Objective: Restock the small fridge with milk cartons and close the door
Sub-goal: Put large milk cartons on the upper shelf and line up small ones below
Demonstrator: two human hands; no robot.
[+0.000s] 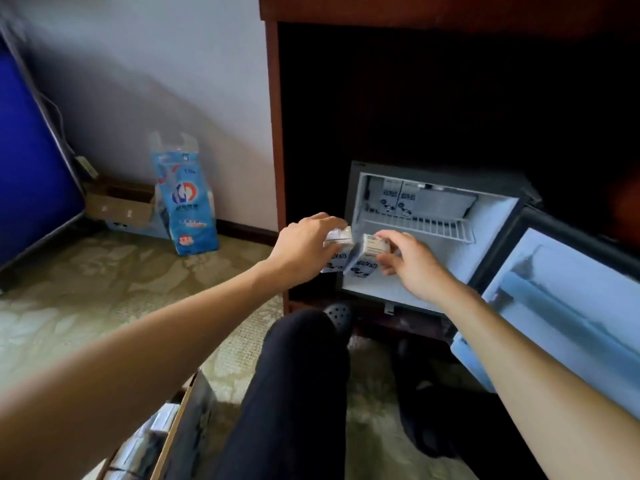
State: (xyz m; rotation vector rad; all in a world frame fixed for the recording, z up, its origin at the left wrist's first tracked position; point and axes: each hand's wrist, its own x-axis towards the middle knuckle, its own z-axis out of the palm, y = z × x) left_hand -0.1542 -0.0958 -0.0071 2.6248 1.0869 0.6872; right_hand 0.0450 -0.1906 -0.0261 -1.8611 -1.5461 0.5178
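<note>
Carpet (104, 306), patterned and soft, covers the floor. Pale wall (138, 81) behind, blue panel (27, 168) leaning at far left. Dark wood cabinet (273, 133) houses the small fridge (350, 202) low in its bay. Fridge door (571, 306) stands wide open to the right, liner facing the camera. Person crouches in front.

Cardboard supply box (180, 420) sits at bottom left on the carpet, what looks like more cartons inside. Blue wrapped pack (188, 209) and a small open box (117, 206) sit by the wall, well apart from the work.

Wire shelf (433, 226) carries two shelf cartons (398, 199), upright, side by side at back left.

Left hand (304, 244) holds the left carton (337, 237) and right hand (412, 261) holds the right carton (369, 256). Both cartons are at the fridge mouth, below shelf level, just beside each other and slightly tilted. Both sets of fingers (393, 237) are clamped over the carton tops and upper sides; the right thumb opposes them.

Handling, as a judgement:
- Cartons are small and light, one per hand is fine.
- Paperboard walls are stiff enough but will dent if squeezed hard.
- The printed skin is likely slick.
- Best hold is across two opposite faces, upper half, base kept free to land flat.
- Wire shelf bars could tip a narrow base, so set it down square.
</note>
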